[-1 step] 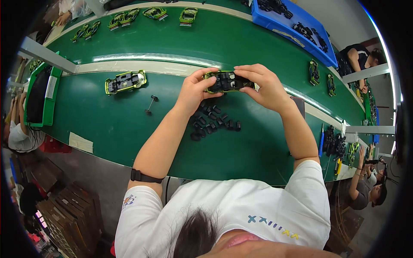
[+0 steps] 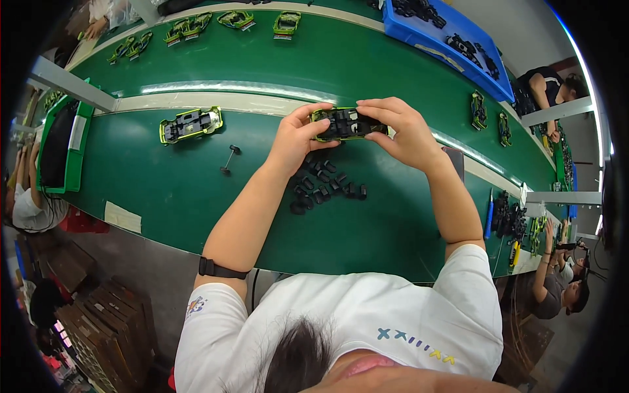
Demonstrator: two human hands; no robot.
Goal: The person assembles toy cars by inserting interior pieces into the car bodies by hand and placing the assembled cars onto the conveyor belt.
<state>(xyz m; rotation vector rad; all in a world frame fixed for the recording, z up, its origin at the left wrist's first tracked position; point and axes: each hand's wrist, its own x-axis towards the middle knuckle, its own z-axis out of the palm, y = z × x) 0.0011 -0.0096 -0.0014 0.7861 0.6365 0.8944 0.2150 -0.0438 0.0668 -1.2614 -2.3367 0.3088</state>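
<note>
Your one view comes from the camera on your head, looking steeply down and forward over your own hair and white shirt at the green surface. It sits close: your forearms rise from the lower edge and your hands, left hand and right hand, meet near the middle. The fisheye lens bends the surface's edges and darkens the rim, with co-workers squeezed to the sides.
</note>
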